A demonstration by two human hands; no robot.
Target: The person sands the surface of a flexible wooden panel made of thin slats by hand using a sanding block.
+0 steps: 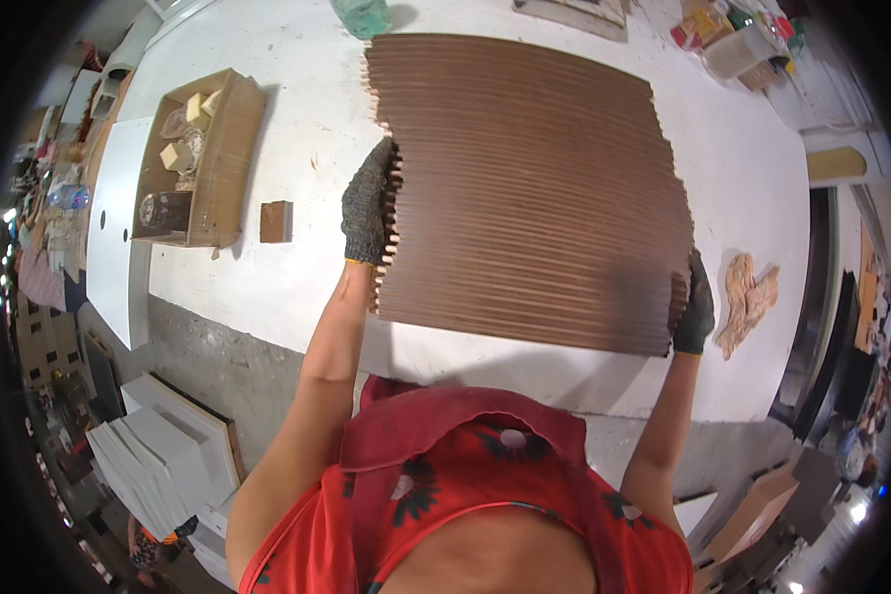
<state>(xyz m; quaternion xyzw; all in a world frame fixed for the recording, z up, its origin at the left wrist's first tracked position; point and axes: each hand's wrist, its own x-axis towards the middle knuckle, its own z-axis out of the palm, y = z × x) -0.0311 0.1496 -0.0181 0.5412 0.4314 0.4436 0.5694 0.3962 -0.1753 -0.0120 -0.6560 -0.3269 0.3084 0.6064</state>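
Observation:
A wide row of long dark brown strips (530, 188) lies side by side before me, over the white table (307, 223). Their ends are uneven and show pale raw tips along the left side. My left hand (366, 203), in a dark grey knitted glove, grips the strips' left ends, with its fingers along that edge. Near the close right corner, my right hand (698, 307), gloved alike, closes on the right ends. Parts of the fingers of both hands are hidden by the strips. A small brown block (276, 222) sits left of my left hand. A crumpled beige cloth (747, 302) lies beside my right hand.
An open cardboard box (230, 163) with pale blocks and a dark round item stands on the left. A teal object (362, 15) is at the far edge. Assorted items (742, 49) crowd the far right corner. White panels (148, 465) are stacked at lower left.

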